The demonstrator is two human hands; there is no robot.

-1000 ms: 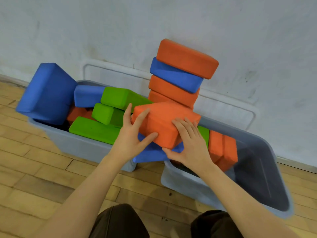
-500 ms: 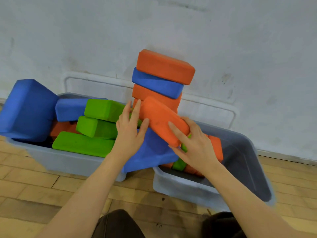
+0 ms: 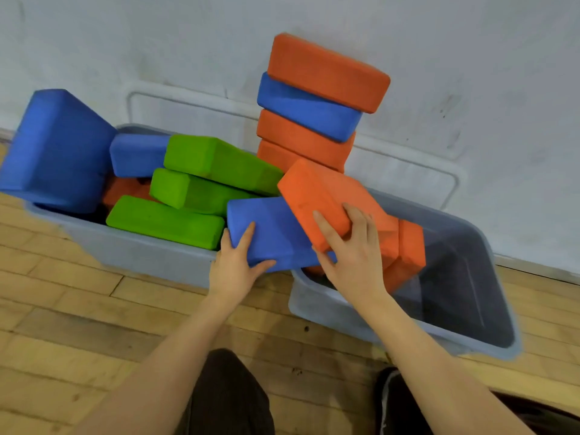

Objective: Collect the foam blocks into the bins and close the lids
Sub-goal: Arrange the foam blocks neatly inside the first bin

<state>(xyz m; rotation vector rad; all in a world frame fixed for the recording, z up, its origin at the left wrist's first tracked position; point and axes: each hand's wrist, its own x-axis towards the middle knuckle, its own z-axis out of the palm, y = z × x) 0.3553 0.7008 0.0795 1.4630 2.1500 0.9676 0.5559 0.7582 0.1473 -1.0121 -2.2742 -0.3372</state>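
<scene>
Nearest to the camera, the left hand (image 3: 233, 268) grips the near left corner of a blue block (image 3: 266, 233), with its fingers (image 3: 248, 235) spread on the top face and the thumb under the near edge. Just to the right, the right hand (image 3: 351, 255) holds the near end of a tilted orange block (image 3: 323, 199); its fingers (image 3: 326, 227) press on the orange face and the thumb side wraps around the low end. Both hands are closed on their blocks, not released.

The blue block lies across the gap between the left bin (image 3: 141, 252) and the right bin (image 3: 361, 315), and the orange one leans on it, over the right bin.

I judge that these blocks are light, a little soft and not fragile. The rough foam surface should not slip. The short ends or the long edges are good places to take hold, and one hand for each block seems enough.

The count, going from near to far: two grey bins stand on the wooden floor (image 3: 78, 324). In the left bin I see three green blocks (image 3: 163, 221), a small blue one and a big blue one at the far left, and some orange partly hidden beneath. The right bin holds about two orange blocks (image 3: 408, 246); more I cannot tell. Behind, a stack (image 3: 314, 98) of four rises against the wall: three orange and one blue. Two pale lids (image 3: 439, 171) seem to lean on the wall, so the closing is not yet done.
</scene>
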